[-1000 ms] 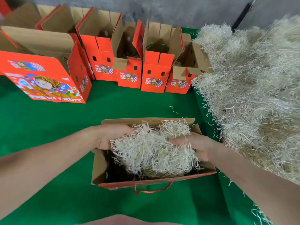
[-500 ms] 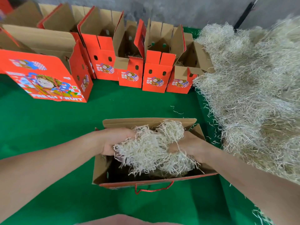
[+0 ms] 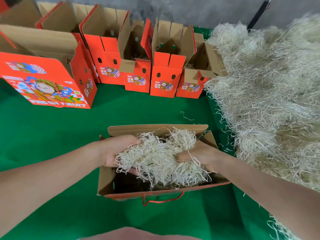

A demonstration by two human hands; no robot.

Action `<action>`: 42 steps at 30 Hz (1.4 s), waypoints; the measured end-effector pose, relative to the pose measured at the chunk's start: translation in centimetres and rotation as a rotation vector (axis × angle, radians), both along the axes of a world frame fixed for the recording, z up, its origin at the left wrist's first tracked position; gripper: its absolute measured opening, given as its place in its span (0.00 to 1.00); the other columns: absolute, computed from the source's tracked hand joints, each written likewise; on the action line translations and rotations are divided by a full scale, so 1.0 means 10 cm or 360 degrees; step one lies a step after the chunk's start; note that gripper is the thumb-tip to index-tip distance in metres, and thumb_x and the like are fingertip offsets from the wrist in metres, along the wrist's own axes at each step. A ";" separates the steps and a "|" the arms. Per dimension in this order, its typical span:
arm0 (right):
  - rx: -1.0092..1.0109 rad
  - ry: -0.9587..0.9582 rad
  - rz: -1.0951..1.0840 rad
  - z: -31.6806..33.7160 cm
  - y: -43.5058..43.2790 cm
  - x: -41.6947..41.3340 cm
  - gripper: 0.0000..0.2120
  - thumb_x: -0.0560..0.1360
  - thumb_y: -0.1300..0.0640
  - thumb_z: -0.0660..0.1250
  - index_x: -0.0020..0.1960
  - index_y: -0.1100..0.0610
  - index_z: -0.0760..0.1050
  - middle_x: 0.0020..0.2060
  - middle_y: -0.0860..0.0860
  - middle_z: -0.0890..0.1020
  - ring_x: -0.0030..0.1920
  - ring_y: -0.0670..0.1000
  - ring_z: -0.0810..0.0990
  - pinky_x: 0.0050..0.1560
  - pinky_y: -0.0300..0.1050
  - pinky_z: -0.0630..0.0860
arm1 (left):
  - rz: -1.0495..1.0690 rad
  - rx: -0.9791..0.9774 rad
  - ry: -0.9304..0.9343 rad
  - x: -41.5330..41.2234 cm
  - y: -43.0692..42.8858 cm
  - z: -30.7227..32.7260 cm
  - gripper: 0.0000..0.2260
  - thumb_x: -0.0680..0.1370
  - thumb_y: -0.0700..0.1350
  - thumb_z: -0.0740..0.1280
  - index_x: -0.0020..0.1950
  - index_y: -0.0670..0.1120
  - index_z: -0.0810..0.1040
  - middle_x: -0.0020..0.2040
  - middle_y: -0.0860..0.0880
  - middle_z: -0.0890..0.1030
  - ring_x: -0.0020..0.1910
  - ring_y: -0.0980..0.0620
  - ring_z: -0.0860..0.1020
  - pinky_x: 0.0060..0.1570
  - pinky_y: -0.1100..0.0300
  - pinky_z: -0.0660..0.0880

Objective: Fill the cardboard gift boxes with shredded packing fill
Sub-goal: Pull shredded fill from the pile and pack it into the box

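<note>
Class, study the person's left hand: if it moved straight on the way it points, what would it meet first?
The left hand points rightward into the clump of shredded fill it grips over the open box. Past that, it would likely meet the right hand, which grips the same clump; depth is unclear.

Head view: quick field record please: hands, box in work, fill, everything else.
left hand: grips wad of shredded fill
right hand: grips same wad
open box: on green cloth, wad over its opening, partly inside
red rope handle: on near wall of open box
loose fill pile: right of open box
upright boxes: row at back, flaps open
</note>
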State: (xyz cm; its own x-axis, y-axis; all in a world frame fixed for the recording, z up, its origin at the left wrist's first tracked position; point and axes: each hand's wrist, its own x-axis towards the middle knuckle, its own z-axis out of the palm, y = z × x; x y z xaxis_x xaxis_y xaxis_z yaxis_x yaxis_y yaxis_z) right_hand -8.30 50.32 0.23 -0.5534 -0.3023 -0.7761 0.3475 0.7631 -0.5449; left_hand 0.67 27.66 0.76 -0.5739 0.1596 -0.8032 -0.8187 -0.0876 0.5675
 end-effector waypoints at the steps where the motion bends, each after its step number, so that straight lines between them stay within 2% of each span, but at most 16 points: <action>1: -0.0017 0.0002 -0.0005 0.01 0.03 0.00 0.23 0.66 0.58 0.74 0.56 0.66 0.71 0.68 0.57 0.69 0.71 0.57 0.60 0.70 0.61 0.53 | -0.0024 -0.0010 -0.0015 0.01 -0.03 0.01 0.11 0.79 0.40 0.57 0.56 0.36 0.74 0.47 0.38 0.83 0.42 0.44 0.83 0.35 0.53 0.80; 3: -0.0042 -0.0004 -0.0006 0.01 0.09 -0.01 0.19 0.66 0.60 0.75 0.53 0.64 0.74 0.64 0.56 0.73 0.71 0.55 0.62 0.71 0.61 0.50 | -0.0043 -0.0032 -0.0056 0.03 -0.09 0.01 0.11 0.79 0.42 0.58 0.57 0.38 0.75 0.49 0.39 0.83 0.44 0.44 0.83 0.37 0.52 0.80; 6: -0.0038 0.0013 -0.0090 0.04 0.14 0.01 0.26 0.67 0.62 0.73 0.62 0.66 0.69 0.67 0.57 0.70 0.71 0.57 0.61 0.72 0.60 0.51 | -0.0069 -0.0083 -0.0039 0.05 -0.12 0.00 0.11 0.79 0.43 0.59 0.57 0.40 0.75 0.49 0.41 0.83 0.47 0.43 0.82 0.42 0.48 0.80; 9: -0.0136 -0.0144 -0.0129 0.09 0.10 0.06 0.22 0.69 0.65 0.70 0.62 0.63 0.70 0.67 0.58 0.70 0.67 0.57 0.66 0.60 0.57 0.64 | 0.0036 -0.0118 0.0019 0.02 -0.08 -0.01 0.10 0.79 0.41 0.59 0.58 0.42 0.74 0.52 0.41 0.82 0.50 0.42 0.81 0.45 0.42 0.79; 10: -0.0211 -0.0232 -0.0117 0.09 0.07 0.08 0.20 0.68 0.64 0.70 0.59 0.61 0.73 0.67 0.57 0.71 0.68 0.57 0.66 0.67 0.66 0.61 | 0.0016 -0.0100 0.0036 0.01 -0.03 0.00 0.09 0.78 0.40 0.59 0.56 0.42 0.75 0.50 0.42 0.83 0.48 0.44 0.82 0.45 0.43 0.79; 12: -0.0299 -0.0381 -0.0103 0.08 -0.01 0.15 0.15 0.69 0.61 0.71 0.55 0.55 0.76 0.68 0.54 0.70 0.71 0.56 0.63 0.72 0.60 0.53 | -0.0040 -0.0064 0.0010 0.00 0.11 -0.01 0.09 0.77 0.37 0.60 0.54 0.42 0.75 0.45 0.45 0.84 0.45 0.47 0.83 0.47 0.47 0.79; 16: -0.0208 -0.0239 -0.0140 -0.05 -0.18 0.25 0.16 0.73 0.61 0.68 0.61 0.60 0.74 0.69 0.57 0.69 0.70 0.57 0.64 0.71 0.56 0.57 | -0.0092 -0.0517 0.0043 -0.04 0.35 -0.06 0.25 0.75 0.41 0.66 0.70 0.42 0.63 0.68 0.45 0.70 0.66 0.45 0.68 0.67 0.49 0.63; 21: -0.0060 -0.0205 -0.0190 -0.10 -0.09 0.21 0.09 0.77 0.66 0.62 0.56 0.65 0.73 0.64 0.51 0.73 0.64 0.47 0.68 0.51 0.32 0.67 | -0.0368 -0.1192 0.0448 -0.18 0.00 0.04 0.22 0.73 0.37 0.68 0.65 0.39 0.68 0.43 0.45 0.75 0.36 0.54 0.74 0.33 0.68 0.72; 24: -0.0063 -0.0191 -0.0156 -0.09 -0.10 0.19 0.10 0.76 0.63 0.65 0.57 0.62 0.73 0.64 0.49 0.73 0.69 0.50 0.66 0.60 0.40 0.61 | -0.0617 -0.1443 0.0595 -0.19 -0.04 0.08 0.13 0.71 0.36 0.67 0.55 0.38 0.75 0.34 0.50 0.73 0.26 0.56 0.72 0.17 0.69 0.64; 26: -0.0059 -0.0186 -0.0129 -0.08 -0.09 0.19 0.21 0.74 0.58 0.69 0.64 0.61 0.69 0.69 0.53 0.69 0.70 0.54 0.64 0.68 0.49 0.57 | -0.0756 -0.1507 0.0602 -0.16 -0.06 0.04 0.17 0.72 0.36 0.65 0.61 0.39 0.73 0.37 0.51 0.71 0.27 0.57 0.73 0.17 0.70 0.63; 28: -0.0143 -0.0293 -0.0114 0.00 -0.03 0.18 0.19 0.72 0.56 0.71 0.61 0.57 0.71 0.69 0.53 0.68 0.69 0.54 0.64 0.68 0.52 0.57 | -0.0896 -0.1535 0.0583 -0.13 -0.10 -0.01 0.17 0.73 0.37 0.64 0.62 0.41 0.72 0.41 0.49 0.73 0.31 0.56 0.75 0.21 0.67 0.67; 31: -0.0283 -0.0549 -0.0084 0.06 0.08 0.06 0.35 0.70 0.58 0.71 0.71 0.57 0.57 0.62 0.43 0.66 0.70 0.53 0.63 0.68 0.57 0.60 | -0.1258 -0.1610 0.0493 -0.08 -0.16 -0.05 0.08 0.73 0.44 0.65 0.50 0.44 0.73 0.44 0.49 0.75 0.36 0.54 0.75 0.30 0.61 0.72; 34: -0.0005 -0.0218 0.0134 -0.01 0.03 0.04 0.21 0.74 0.70 0.63 0.65 0.58 0.67 0.60 0.53 0.75 0.54 0.50 0.76 0.52 0.49 0.75 | -0.1614 -0.1712 0.0470 -0.04 -0.07 -0.12 0.06 0.74 0.44 0.63 0.38 0.46 0.70 0.33 0.51 0.71 0.28 0.54 0.69 0.23 0.62 0.64; 36: 0.0313 0.0126 0.0555 -0.13 -0.12 0.03 0.19 0.74 0.71 0.58 0.64 0.59 0.69 0.58 0.56 0.76 0.52 0.53 0.77 0.52 0.47 0.75 | -0.1869 -0.1864 0.0505 -0.05 0.04 -0.15 0.07 0.74 0.42 0.61 0.35 0.46 0.70 0.31 0.51 0.71 0.28 0.54 0.68 0.23 0.62 0.63; 39: 0.0571 0.0193 0.1121 -0.26 -0.42 0.02 0.16 0.75 0.69 0.55 0.61 0.65 0.70 0.43 0.55 0.74 0.36 0.50 0.71 0.34 0.41 0.67 | -0.2247 -0.1966 0.0474 -0.15 0.16 -0.22 0.08 0.74 0.38 0.60 0.35 0.44 0.72 0.33 0.50 0.72 0.29 0.53 0.69 0.24 0.61 0.63; 42: 0.0729 0.0190 0.1241 -0.48 -0.66 -0.08 0.17 0.77 0.72 0.52 0.64 0.69 0.69 0.57 0.60 0.74 0.49 0.55 0.73 0.44 0.44 0.71 | -0.2467 -0.1894 0.0324 -0.26 0.23 -0.36 0.05 0.76 0.37 0.63 0.48 0.41 0.78 0.44 0.47 0.77 0.35 0.51 0.74 0.30 0.59 0.72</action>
State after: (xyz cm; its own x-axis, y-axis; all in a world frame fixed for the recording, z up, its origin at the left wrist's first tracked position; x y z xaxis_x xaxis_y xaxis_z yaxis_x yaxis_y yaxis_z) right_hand -9.08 43.71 -4.55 -0.4056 -0.3008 -0.8631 -0.3970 0.9086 -0.1301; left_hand -1.97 29.96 -2.85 -0.5765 0.0505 -0.8155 0.2722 0.9529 -0.1335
